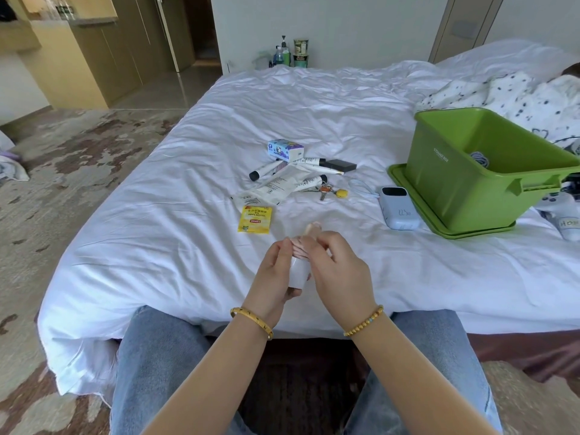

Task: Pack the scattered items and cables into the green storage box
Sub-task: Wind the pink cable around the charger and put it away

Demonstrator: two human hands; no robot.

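My left hand (273,271) grips a small white bottle (298,271) over the near edge of the bed. My right hand (337,268) pinches its pinkish top (302,246). The green storage box (464,180) stands on its green lid (417,199) at the right, with a coiled cable (478,158) inside. On the sheet lie a yellow tea sachet (255,218), white paper packets (270,189), several white tubes (266,169), a tissue pack (285,149), a black case (340,165), keys (329,191) and a pale power bank (398,207).
The white bed (188,240) fills the middle. A spotted blanket (508,95) lies behind the box. Bottles and cups (290,53) stand on the floor beyond the bed. White socks or slippers (561,215) sit right of the box. My knees are at the bed's near edge.
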